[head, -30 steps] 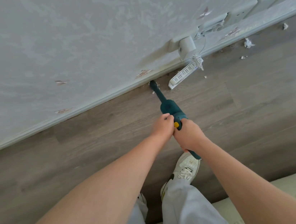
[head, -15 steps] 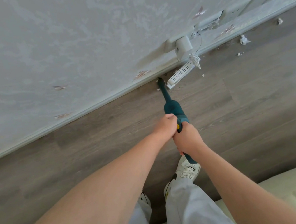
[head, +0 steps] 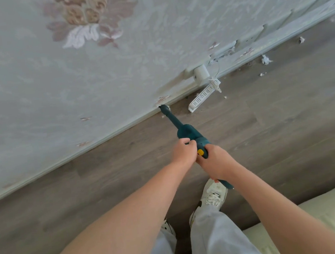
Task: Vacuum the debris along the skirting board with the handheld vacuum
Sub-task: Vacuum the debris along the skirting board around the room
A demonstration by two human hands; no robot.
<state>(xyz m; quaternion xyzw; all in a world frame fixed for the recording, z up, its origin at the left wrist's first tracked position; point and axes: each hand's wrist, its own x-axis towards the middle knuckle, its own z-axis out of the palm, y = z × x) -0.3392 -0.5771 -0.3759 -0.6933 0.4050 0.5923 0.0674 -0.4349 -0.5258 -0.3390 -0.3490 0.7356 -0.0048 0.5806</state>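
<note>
Teal handheld vacuum gripped in both hands, angled down toward the wall, narrow nozzle tip touching the pale skirting board where it meets the grey wood-effect floor. Left hand curled around the vacuum body from the left side, just ahead of a yellow button; right hand wrapped around the handle behind it, rear end of the handle protruding below the palm. Small white fleck of debris beside the nozzle; larger white scraps farther right along the skirting board, well apart from the nozzle. White perforated plastic strip lying on the floor just right of the nozzle, below a white plug-in device mounted low on the wall. Floral-patterned wallpaper above. White sneaker and light trousers beneath the arms; pale green cushion at lower right.
</note>
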